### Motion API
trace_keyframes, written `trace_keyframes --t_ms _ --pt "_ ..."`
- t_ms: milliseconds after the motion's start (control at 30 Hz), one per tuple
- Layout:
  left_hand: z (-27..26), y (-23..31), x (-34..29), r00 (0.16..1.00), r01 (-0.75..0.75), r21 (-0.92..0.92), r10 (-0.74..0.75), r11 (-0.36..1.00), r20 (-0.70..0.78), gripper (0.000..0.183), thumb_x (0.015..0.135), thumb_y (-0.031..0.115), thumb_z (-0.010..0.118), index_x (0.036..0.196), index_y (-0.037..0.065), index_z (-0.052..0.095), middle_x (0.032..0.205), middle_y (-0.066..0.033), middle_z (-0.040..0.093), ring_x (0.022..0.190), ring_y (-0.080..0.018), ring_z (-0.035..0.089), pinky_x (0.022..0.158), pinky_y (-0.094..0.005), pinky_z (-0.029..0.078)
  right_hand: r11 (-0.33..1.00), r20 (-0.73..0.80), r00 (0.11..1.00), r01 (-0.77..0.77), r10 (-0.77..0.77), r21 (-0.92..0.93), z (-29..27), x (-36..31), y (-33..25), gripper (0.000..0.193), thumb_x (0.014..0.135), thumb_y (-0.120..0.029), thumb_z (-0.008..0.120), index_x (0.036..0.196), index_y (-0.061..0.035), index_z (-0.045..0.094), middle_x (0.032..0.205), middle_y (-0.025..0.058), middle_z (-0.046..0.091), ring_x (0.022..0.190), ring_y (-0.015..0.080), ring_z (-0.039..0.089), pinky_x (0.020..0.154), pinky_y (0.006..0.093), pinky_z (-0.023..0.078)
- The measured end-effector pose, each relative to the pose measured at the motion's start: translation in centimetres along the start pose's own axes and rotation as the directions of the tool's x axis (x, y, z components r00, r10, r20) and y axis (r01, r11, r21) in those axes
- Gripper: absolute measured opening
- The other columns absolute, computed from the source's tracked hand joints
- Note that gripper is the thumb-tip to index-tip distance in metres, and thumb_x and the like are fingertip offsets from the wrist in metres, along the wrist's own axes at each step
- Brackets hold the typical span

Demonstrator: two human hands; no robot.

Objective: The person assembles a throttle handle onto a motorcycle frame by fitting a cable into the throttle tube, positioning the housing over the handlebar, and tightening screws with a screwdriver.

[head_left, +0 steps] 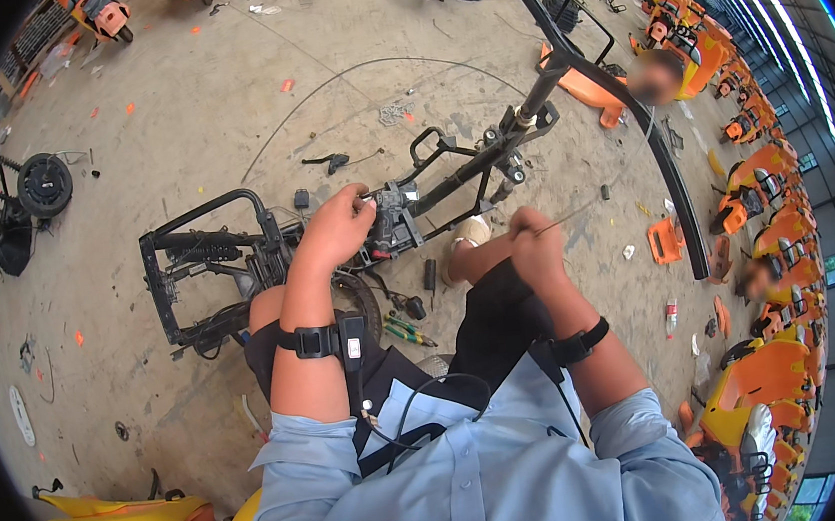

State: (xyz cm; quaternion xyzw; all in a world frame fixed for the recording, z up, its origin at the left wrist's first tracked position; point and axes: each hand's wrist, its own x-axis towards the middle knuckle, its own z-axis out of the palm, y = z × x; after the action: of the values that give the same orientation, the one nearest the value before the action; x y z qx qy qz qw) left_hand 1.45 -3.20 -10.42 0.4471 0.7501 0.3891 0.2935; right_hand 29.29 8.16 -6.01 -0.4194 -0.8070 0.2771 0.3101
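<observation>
A stripped scooter frame (452, 185) of black tubes lies in front of me, with a long curved black tube (672, 168) at its right end. My left hand (339, 230) rests at the metal block (396, 212) in the frame's middle. Its fingertips are pinched together there, and what they hold is hidden. Right of the frame, my right hand (537, 251) is closed in a fist round a thin cable (574, 213), which slants up toward the curved tube. Another stretch of thin cable (396, 60) arcs over the floor beyond the frame.
Green-handled pliers (408, 332) and a black grip (429, 276) lie near my legs. Beyond the frame is a brake lever (330, 160). Orange panels (665, 241) and a bottle (671, 317) lie right. Scooters (756, 178) line the right side; a wheel (45, 186) stands left.
</observation>
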Motion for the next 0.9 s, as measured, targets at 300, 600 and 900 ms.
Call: trace_keyframes --t_ms 300,600,900 --pt "-0.5 0.0 -0.5 0.999 0.034 0.022 -0.034 0.999 0.026 0.045 0.099 0.029 0.059 0.132 -0.001 0.056 0.115 -0.0217 0.069 0.102 -0.0336 0.069 0.088 -0.0401 0.053 0.988 0.218 0.975 0.067 -0.035 -0.141 -1.7 0.5 -2.2 0.014 0.081 -0.012 0.065 0.072 -0.0024 0.059 0.062 0.0168 0.055 0.057 0.0242 0.054 0.058 0.0366 0.046" --pt "-0.2 -0.1 0.0 0.998 0.034 0.000 -0.034 0.999 0.046 0.044 0.099 0.028 0.059 0.132 0.000 0.056 0.111 -0.0203 0.070 0.099 -0.0334 0.068 0.087 -0.0397 0.053 0.997 0.563 0.823 -0.066 0.079 -0.044 3.6 -0.5 1.9 0.010 0.076 0.001 0.055 0.075 -0.0025 0.064 0.065 0.0102 0.062 0.067 0.0211 0.064 0.062 0.0359 0.049" --pt "-0.4 0.4 -0.4 0.998 0.030 0.014 -0.031 0.999 0.050 0.044 0.097 0.028 0.060 0.128 -0.002 0.058 0.107 -0.0217 0.070 0.098 -0.0374 0.068 0.085 -0.0417 0.053 0.987 0.216 0.972 -0.115 0.090 0.108 -1.1 2.0 2.4 0.019 0.080 0.005 0.043 0.071 -0.0010 0.058 0.062 0.0112 0.053 0.063 0.0154 0.056 0.060 0.0326 0.046"
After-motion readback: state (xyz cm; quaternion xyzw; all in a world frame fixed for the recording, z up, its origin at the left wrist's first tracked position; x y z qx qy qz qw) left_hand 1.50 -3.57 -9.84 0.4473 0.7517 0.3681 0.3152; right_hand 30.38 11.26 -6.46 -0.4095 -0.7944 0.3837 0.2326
